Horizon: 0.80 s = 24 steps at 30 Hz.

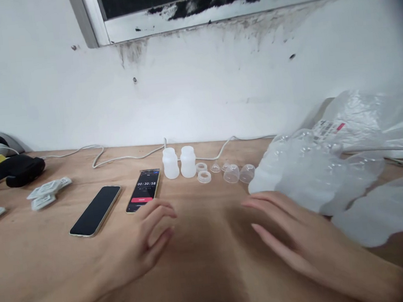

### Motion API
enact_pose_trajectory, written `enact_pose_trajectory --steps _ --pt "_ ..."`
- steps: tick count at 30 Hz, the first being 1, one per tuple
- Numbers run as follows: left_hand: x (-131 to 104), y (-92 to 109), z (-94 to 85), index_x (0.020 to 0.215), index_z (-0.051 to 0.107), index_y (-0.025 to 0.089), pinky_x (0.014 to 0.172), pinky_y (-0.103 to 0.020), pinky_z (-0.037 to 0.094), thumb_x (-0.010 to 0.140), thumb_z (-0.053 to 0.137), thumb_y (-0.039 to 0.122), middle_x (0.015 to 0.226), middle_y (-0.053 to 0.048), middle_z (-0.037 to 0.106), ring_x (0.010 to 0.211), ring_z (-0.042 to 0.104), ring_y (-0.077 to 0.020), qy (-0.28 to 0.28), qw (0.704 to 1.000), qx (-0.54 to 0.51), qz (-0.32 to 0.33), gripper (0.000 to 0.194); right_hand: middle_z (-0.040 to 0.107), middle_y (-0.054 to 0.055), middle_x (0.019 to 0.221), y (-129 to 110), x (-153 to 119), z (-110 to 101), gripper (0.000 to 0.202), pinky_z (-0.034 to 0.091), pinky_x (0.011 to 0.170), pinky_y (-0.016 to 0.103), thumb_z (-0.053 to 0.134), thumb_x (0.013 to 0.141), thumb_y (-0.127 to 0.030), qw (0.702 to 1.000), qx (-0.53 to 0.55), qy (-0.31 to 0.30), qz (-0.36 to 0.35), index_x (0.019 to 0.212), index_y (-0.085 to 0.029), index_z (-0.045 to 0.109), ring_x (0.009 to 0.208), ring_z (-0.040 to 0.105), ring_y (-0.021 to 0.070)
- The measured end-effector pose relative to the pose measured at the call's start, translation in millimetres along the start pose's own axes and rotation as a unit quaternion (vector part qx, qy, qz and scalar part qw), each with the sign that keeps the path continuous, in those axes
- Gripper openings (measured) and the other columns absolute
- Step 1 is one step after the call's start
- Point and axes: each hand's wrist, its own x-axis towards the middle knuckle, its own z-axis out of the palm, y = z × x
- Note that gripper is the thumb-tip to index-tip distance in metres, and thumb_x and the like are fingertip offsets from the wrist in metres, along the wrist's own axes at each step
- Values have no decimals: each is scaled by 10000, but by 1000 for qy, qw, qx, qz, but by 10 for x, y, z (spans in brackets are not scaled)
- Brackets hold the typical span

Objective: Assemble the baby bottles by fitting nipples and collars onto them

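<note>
My left hand point(152, 234) hovers over the table with its fingers curved and apart, holding nothing. Just beyond its fingertips lies a phone with a running timer point(143, 190). My right hand point(283, 228), also empty with thumb and fingers spread, is near the pile of translucent white bottles point(296, 175) on the right. Between and beyond the hands stand two small white bottles point(170, 163), side by side and upright. Right of them lie two white rings point(204, 176), small clear nipples point(215, 167) and two clear dome caps point(231, 173).
A dark-screened phone point(96, 211) lies at the left, with several small white plastic pieces point(46, 190) farther left. A black object point(25, 171) sits at the far left. A white cable point(127, 157) runs along the wall. Clear plastic bags point(379, 115) are heaped at the back right.
</note>
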Motion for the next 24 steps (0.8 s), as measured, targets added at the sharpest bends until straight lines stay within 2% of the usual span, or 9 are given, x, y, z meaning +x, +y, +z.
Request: enact_pose_trajectory --steps 1,5,9,12,15,18,24 --pt "100 -46 96 1051 493 225 834 -328 457 813 455 177 1102 -60 494 965 523 -176 -30 999 19 3 245 527 106 1120 -23 59 88 313 469 836 353 366 840 -279 1000 -3 -18 -4 1122 -184 463 1011 523 218" --pt "542 -239 559 1151 397 130 996 -365 329 801 440 156 1223 -138 375 1172 364 -212 29 997 51 42 354 410 224 1257 58 486 536 466 375 955 454 375 804 -227 998 -44 -18 42 1222 -21 373 1194 366 318" --pt "738 -327 860 1180 383 104 980 -360 348 777 464 175 1241 -151 372 1160 373 -230 -19 996 58 61 417 362 230 1299 158 866 838 448 333 985 457 360 791 -159 998 -44 13 38 1215 -16 378 1239 307 316" --pt "729 -338 937 1150 425 92 957 -384 360 782 463 208 1233 -155 394 1129 393 -248 -57 993 85 53 388 361 211 1305 180 969 946 419 337 976 459 366 803 -164 999 -23 16 24 1204 -50 397 1238 308 309" --pt "711 -341 947 1112 465 111 929 -390 375 794 437 202 1170 -129 460 1070 434 -238 -89 990 97 56 332 451 182 1220 180 951 1018 316 371 941 448 369 814 -166 1000 2 12 12 1103 -94 476 1176 392 295" --pt "720 -341 941 1098 475 126 916 -401 376 797 434 207 1139 -119 486 1048 442 -239 -94 989 103 56 314 522 152 1102 176 887 1050 255 430 864 427 356 821 -153 1000 20 19 10 1032 -133 499 1045 503 265" --pt "734 -336 944 1105 476 129 899 -397 381 801 435 225 1124 -118 491 1030 448 -241 -93 987 117 52 322 515 130 1038 173 804 1019 201 477 740 374 363 818 -153 999 42 20 11 962 -154 504 911 548 236"
